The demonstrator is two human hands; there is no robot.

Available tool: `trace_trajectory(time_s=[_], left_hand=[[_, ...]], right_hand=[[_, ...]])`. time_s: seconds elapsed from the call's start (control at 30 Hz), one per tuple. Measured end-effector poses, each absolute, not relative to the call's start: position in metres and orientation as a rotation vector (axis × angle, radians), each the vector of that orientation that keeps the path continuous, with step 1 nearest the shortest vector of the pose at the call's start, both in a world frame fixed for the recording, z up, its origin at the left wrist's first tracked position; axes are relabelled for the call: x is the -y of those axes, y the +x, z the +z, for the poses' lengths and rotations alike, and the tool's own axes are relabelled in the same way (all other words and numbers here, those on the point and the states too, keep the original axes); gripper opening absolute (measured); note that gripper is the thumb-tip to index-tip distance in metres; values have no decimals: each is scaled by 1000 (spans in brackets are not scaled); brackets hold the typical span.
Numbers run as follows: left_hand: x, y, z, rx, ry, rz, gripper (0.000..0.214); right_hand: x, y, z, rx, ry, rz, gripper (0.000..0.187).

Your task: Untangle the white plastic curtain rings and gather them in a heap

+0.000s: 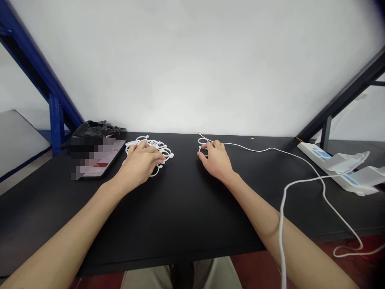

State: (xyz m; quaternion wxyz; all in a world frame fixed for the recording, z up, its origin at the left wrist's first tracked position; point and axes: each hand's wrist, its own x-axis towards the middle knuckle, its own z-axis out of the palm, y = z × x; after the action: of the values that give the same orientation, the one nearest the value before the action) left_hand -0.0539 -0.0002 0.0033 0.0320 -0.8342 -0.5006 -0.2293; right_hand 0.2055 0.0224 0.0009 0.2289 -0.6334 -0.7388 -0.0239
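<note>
A pile of thin white rings with small round knobs (165,151) lies on the black table, left of centre. Over it rests my left hand (140,160), covering much of the pile, its thumb and forefinger pinched on a white ring at the pile's right side. Farther right, two white rings (203,141) lie one in front of the other. My right hand (216,158) is at the nearer one, thumb and forefinger apart on either side of it and partly hiding it. Whether those fingertips press on the ring is hard to see.
A phone (112,158), partly blurred out, lies left of the pile, before a black plastic bag (96,129). A white cable (261,150) runs rightward and loops over my right forearm. White boxes with blue print (327,160) stand at right. A pale wall (192,72) rises behind the table (180,212).
</note>
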Motion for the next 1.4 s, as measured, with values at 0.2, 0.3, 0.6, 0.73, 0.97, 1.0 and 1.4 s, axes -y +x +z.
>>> trace_trajectory(time_s=[0.2,0.3,0.6,0.73,0.97,1.0,1.4], left_hand=[[5,-49,10,1548,-2520,-800,26],[7,-48,13,1558,-2529,-847,24],[16,-33,18,1546,-2569,-969,28],[20,-25,21,1570,-2604,-1144,29],[22,-25,25,1627,-2604,-1305,21],[22,-26,25,1590,-2606,-1287,21],[23,-25,17,1243,-2719,-1115,17]], right_hand=[[-23,207,-2,2123,-1760,-11,25],[-26,209,-4,2158,-1727,-19,18],[-13,192,7,2056,-1201,183,10],[5,174,12,2085,-909,320,10],[12,166,11,1923,-882,555,18],[13,166,13,1869,-931,584,25],[11,166,17,1846,-979,647,12]])
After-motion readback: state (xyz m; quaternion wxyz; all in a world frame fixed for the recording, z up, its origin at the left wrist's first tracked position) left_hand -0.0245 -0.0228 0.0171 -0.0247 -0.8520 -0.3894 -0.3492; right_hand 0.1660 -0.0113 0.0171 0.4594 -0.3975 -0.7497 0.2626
